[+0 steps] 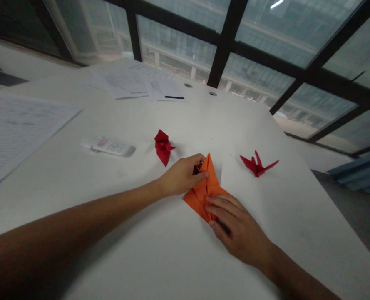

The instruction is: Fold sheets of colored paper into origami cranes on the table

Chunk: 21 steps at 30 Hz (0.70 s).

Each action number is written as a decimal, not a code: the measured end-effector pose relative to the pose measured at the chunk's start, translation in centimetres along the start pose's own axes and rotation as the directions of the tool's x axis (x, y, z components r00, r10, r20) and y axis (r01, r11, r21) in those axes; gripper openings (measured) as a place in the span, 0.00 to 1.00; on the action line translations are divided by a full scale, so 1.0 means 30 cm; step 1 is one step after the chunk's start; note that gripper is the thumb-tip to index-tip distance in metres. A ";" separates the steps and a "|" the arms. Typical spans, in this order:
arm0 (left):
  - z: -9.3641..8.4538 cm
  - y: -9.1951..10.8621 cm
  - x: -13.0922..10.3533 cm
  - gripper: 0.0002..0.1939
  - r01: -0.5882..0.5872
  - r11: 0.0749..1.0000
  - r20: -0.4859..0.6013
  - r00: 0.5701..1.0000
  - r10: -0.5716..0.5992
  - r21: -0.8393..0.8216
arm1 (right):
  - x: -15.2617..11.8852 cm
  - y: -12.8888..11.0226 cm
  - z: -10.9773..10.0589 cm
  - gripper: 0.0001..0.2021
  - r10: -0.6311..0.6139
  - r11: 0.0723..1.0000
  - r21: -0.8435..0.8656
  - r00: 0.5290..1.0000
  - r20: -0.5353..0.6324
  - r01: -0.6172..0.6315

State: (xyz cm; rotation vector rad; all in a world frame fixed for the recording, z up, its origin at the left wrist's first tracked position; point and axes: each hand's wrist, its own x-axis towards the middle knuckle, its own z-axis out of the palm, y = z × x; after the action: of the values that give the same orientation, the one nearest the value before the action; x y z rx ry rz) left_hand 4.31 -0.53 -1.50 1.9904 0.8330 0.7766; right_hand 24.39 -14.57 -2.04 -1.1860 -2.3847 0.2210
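A partly folded sheet of orange paper [214, 180] lies on the white table between my two hands, one pointed flap directed away from me. My left hand [185, 174] pinches the left edge of that flap, its thumb on top and its fingers curled at the edge. Lower on the paper rests my right hand [234, 225], with its fingertips on the folds and its thumb at the bottom corner. Part of the lower right of the paper is hidden under the right fingers.
A red folded paper figure [162, 148] lies behind my left hand, and a red paper crane [257, 166] stands at the right. A white glue container [112, 146] and printed sheets [25, 129] are at the left. More papers [125, 83] lie near the window.
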 end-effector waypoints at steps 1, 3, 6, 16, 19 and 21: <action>0.001 -0.001 0.001 0.05 0.004 1.000 -0.005 1.000 -0.004 -0.022 | -0.001 -0.002 -0.003 0.14 -0.011 1.000 -0.003 0.999 -0.032 0.011; 0.000 0.001 0.003 0.05 0.015 0.995 -0.011 1.000 -0.016 -0.103 | -0.005 0.000 -0.007 0.14 0.021 1.000 -0.018 0.988 -0.153 -0.024; -0.007 0.002 0.009 0.06 0.055 0.958 -0.007 0.998 -0.059 -0.283 | -0.009 0.020 -0.007 0.15 0.227 0.971 0.018 0.894 -0.386 -0.239; -0.024 -0.003 0.019 0.17 -0.005 0.796 -0.122 0.989 -0.086 -0.605 | 0.002 0.090 0.010 0.14 0.690 0.696 0.499 0.673 -0.265 -0.517; -0.022 0.001 0.015 0.15 -0.003 0.780 -0.103 0.992 -0.079 -0.626 | 0.003 0.088 0.007 0.15 0.689 0.681 0.552 0.676 -0.261 -0.481; -0.018 0.004 0.011 0.15 -0.001 0.779 -0.078 0.995 -0.061 -0.627 | 0.002 0.092 0.009 0.17 0.703 0.651 0.584 0.675 -0.224 -0.485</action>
State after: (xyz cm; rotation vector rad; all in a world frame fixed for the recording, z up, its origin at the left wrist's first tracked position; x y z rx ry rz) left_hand 4.13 -0.10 -1.08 1.3427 0.5505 0.9834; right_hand 26.21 -12.80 -3.19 -1.5483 -1.3394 0.6540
